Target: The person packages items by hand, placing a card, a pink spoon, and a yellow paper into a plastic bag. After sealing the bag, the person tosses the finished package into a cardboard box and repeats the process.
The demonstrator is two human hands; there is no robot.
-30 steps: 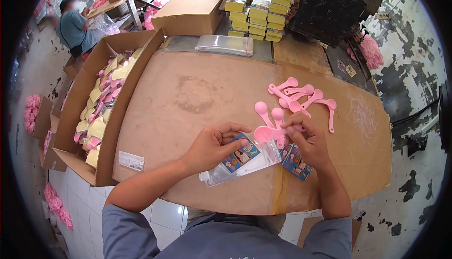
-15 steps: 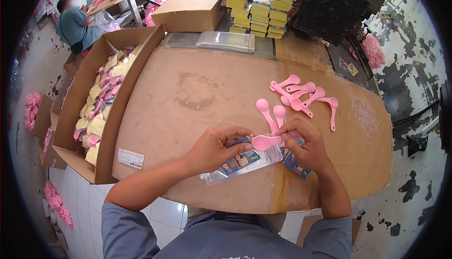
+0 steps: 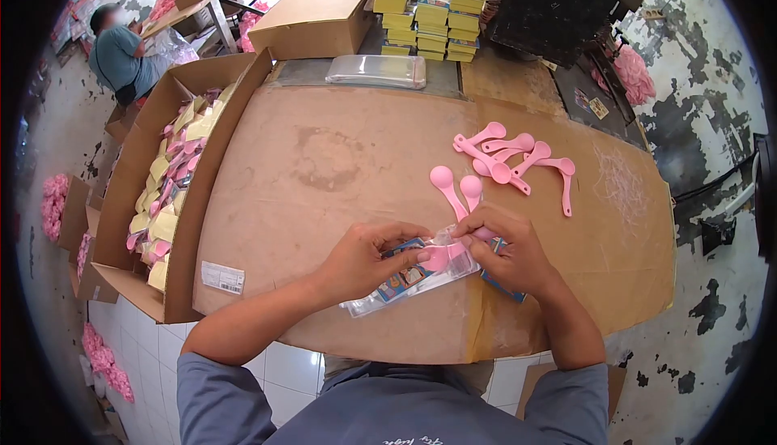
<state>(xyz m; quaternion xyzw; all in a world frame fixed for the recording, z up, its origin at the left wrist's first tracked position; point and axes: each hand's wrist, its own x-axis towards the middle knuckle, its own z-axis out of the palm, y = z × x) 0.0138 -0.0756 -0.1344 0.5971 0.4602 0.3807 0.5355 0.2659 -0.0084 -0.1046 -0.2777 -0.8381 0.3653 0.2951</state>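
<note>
My left hand [image 3: 374, 257] is closed on a clear plastic bag [image 3: 374, 306] that has a blue printed card [image 3: 402, 279] in it. A pink spoon [image 3: 438, 258] lies at the bag's mouth, its bowl beside my left fingertips. My right hand [image 3: 508, 249] is closed around the spoon's handle end, close to the lifted plastic edge. Its fingers partly hide the handle. Under that hand, another blue card [image 3: 500, 283] rests on the cardboard. Two pink spoons lie just beyond my hands, one of them a long-handled spoon [image 3: 446, 187].
Farther right lies a pile of pink spoons [image 3: 502, 171]. A long carton [image 3: 218, 149] of filled packets stands at left. Clear bags [image 3: 376, 71], stacked card bundles [image 3: 433, 16] and a closed box [image 3: 312, 20] line the back. A person [image 3: 123, 56] sits at far left.
The pink spoon's bowl has moved slightly down and into the bag's mouth, and clear plastic now rises between my hands. The view has shifted slightly.
</note>
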